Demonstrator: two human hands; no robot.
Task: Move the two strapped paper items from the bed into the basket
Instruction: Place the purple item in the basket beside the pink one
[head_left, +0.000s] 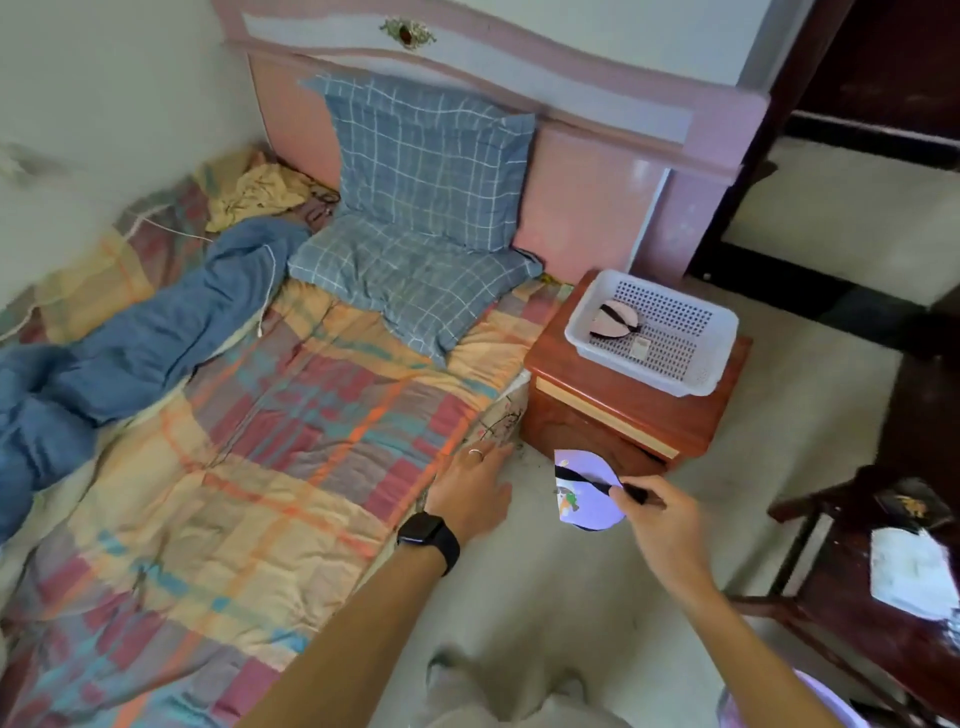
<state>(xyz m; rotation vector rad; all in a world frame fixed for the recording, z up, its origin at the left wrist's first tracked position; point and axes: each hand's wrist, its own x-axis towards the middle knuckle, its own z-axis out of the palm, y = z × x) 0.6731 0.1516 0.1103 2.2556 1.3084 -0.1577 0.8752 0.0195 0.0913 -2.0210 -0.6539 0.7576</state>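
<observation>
Right hand (655, 512) pinches lilac paper item (587, 493) by its black strap, off the bed (249, 467), below nightstand (631, 410). Left hand (475, 486) open, empty, at bed edge. Pink item (613, 319) in basket (652, 332); print blurred.

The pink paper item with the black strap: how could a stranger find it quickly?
Find the red-brown nightstand beside the bed's headboard; a white perforated basket sits on top. The pink paper item lies inside, at its left end. The other strapped paper is lilac and held in the right hand.
</observation>
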